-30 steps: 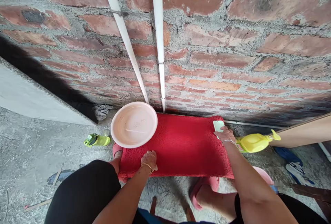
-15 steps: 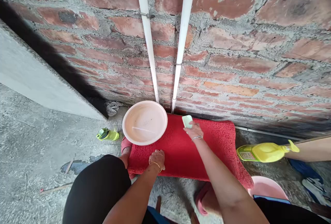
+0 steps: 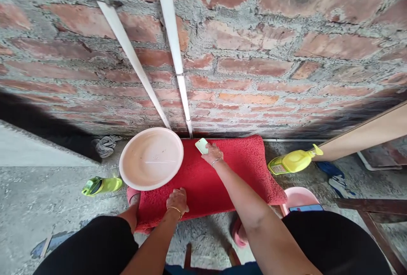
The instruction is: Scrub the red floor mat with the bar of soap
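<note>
A red shaggy mat point(image 3: 203, 181) is spread out low in front of me. My right hand point(image 3: 213, 154) is closed around the near end of a pale green flat block with rounded corners point(image 3: 201, 145), which rests on the mat's far part. Whether bristles sit beneath the block cannot be seen. My left hand point(image 3: 177, 200) is curled up on the mat's near edge and grips it; its fingertips are hidden. Left of the block, a pale pink basin point(image 3: 151, 158) with clear water stands on the mat's far left corner.
A green bottle point(image 3: 101, 185) is on the concrete at left, near a bundled grey cloth point(image 3: 105, 145). To the right are a yellow pump bottle point(image 3: 291, 162) and a pink tub point(image 3: 299, 196) with a phone point(image 3: 305, 208) across it. A brick wall with white pipes point(image 3: 173, 33) rises behind.
My view has turned to the right, so everything appears farther left. The right hand and pale green block look slightly nearer the basin. My left hand stays on the mat's near edge.
</note>
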A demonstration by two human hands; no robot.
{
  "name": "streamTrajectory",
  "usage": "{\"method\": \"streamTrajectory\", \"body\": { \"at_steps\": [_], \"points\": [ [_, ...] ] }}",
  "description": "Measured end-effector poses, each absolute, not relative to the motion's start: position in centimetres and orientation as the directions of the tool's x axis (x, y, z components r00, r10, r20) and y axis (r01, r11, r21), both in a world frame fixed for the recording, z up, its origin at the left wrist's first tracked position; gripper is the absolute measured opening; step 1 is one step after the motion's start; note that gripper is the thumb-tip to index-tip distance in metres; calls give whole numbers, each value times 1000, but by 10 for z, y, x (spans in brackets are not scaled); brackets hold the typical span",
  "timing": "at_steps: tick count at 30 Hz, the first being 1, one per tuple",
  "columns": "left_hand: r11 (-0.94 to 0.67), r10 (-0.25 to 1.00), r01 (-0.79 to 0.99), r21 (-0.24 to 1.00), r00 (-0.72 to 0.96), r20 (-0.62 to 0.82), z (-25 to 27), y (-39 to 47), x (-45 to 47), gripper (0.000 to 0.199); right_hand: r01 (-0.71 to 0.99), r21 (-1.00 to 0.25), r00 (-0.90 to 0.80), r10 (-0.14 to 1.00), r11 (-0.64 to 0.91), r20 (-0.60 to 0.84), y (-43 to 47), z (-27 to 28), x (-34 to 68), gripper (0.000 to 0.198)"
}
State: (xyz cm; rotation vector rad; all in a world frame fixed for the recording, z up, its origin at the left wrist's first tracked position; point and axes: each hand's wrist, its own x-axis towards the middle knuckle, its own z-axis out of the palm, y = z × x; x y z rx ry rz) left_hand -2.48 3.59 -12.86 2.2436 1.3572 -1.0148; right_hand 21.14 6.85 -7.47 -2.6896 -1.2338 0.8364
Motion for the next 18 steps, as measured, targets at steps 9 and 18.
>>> {"method": "streamTrajectory", "body": {
  "at_steps": [9, 18],
  "points": [
    [-496, 582, 866, -63, 277, -765, -114, 42, -22, 82, 422, -200, 772, 466, -884, -433, -32, -73, 333, 55],
    [-483, 598, 872, -74, 267, -756, -116, 39, -19, 85, 56, -189, 881, 137, -980, -453, -122, -83, 378, 57]
  ]
}}
